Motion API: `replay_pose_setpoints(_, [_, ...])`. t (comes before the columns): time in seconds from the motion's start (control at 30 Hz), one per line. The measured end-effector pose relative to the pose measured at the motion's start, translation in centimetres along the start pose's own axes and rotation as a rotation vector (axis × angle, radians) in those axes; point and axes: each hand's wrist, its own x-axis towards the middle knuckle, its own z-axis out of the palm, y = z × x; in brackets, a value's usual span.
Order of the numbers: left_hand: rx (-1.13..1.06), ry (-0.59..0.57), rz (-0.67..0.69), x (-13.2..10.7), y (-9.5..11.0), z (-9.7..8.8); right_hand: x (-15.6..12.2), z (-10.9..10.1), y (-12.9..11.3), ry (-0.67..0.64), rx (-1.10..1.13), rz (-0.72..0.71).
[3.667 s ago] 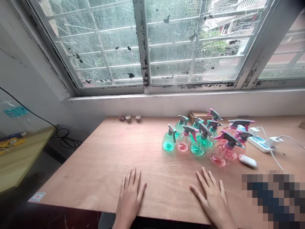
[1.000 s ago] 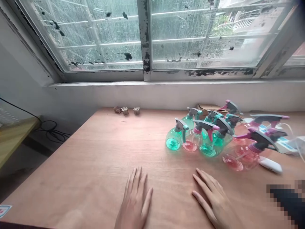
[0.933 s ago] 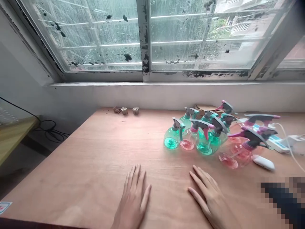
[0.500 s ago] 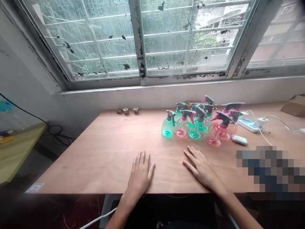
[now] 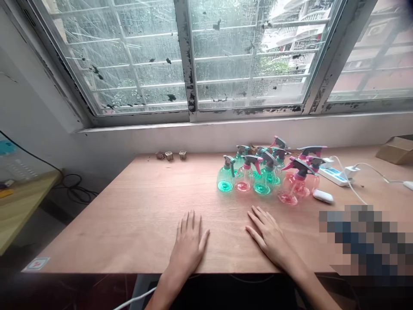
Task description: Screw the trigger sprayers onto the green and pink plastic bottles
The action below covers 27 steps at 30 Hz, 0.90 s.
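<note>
My left hand [image 5: 189, 244] lies flat, palm down, on the wooden table [image 5: 129, 215] near its front edge, fingers apart. My right hand [image 5: 270, 237] rests flat beside it, also holding nothing. Beyond the right hand stands a cluster of several small spray bottles. A green one [image 5: 225, 177] is at the cluster's left, a pink one [image 5: 244, 177] next to it, and a larger pink one [image 5: 293, 187] on the right. All have grey trigger heads. Neither hand touches a bottle.
A white power strip [image 5: 332, 175] with cables lies right of the bottles, and a small white oval device [image 5: 323, 196] sits in front of it. Three tiny pots [image 5: 170, 155] stand at the table's back edge. A cardboard box [image 5: 396, 150] is far right. A dirty window [image 5: 193, 56] rises behind.
The view has pulled back and shifted, so the table's front edge and my forearms now show. Both hands stay flat on the table; the bottles have not moved.
</note>
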Motion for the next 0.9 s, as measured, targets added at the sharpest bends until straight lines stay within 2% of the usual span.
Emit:
replay_pose_setpoints(0.13, [0.020, 0.021, 0.003, 0.1, 0.5, 0.1, -0.1, 0.4, -0.1, 0.028, 0.011, -0.001])
replay_pose_setpoints(0.37, [-0.004, 0.006, 0.009, -0.1, 0.2, -0.1, -0.3, 0.3, -0.3, 0.078, 0.037, 0.002])
replay_pose_setpoints(0.43, [-0.007, 0.003, 0.010, -0.1, 0.1, -0.1, -0.1, -0.3, -0.7, 0.109, 0.056, 0.003])
replay_pose_setpoints(0.5, [-0.008, 0.003, 0.009, 0.0, 0.1, -0.1, 1.0, -1.7, -1.5, 0.155, 0.077, -0.008])
replay_pose_setpoints(0.57, [-0.015, 0.003, 0.005, 0.1, 0.1, 0.0, 3.2, -4.2, -2.6, 0.227, 0.109, -0.043])
replay_pose_setpoints(0.63, [-0.027, 0.004, 0.000, 0.1, 0.0, 0.1, 6.7, -7.3, -4.1, 0.363, 0.211, -0.078])
replay_pose_setpoints(0.7, [-0.044, 0.004, -0.008, 0.0, 0.0, 0.0, 10.9, -10.2, -5.7, 0.409, 0.231, 0.001])
replay_pose_setpoints(0.8, [-0.072, 0.005, -0.019, 0.0, 0.0, -0.1, 17.3, -12.3, -7.6, 0.317, 0.213, 0.051])
replay_pose_setpoints(0.9, [-0.097, 0.004, -0.019, -0.1, -0.2, 0.1, 20.7, -12.1, -8.0, 0.198, 0.260, 0.146])
